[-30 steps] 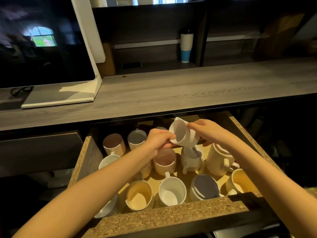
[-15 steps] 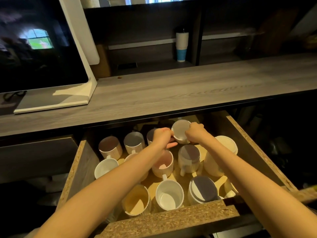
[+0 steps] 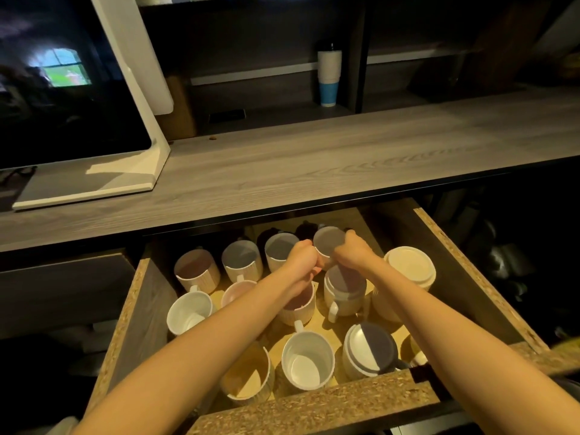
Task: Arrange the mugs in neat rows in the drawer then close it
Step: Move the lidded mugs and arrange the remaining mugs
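An open chipboard drawer (image 3: 470,277) under the counter holds several pale mugs standing upright. My left hand (image 3: 303,257) and my right hand (image 3: 354,251) both grip a white ribbed mug (image 3: 328,241) in the back row, upright, at the right end of that row beside two ribbed mugs (image 3: 241,260). In front of it stands a handled mug (image 3: 343,291), and a large cream mug (image 3: 408,268) sits at the right. A white mug (image 3: 309,361) and a grey-shadowed mug (image 3: 368,350) stand near the drawer front. My forearms hide part of the middle mugs.
The drawer front panel (image 3: 329,406) crosses the bottom of view. Above the drawer runs a grey wood counter (image 3: 314,171) with a white-framed monitor (image 3: 78,89) at left. A white and blue tumbler (image 3: 329,78) stands on a shelf behind. Dark space lies to the drawer's right.
The ribbed mug, held tilted above the drawer a second ago, has been turned upright and lowered into the back row. Both hands moved back with it and still hold it.
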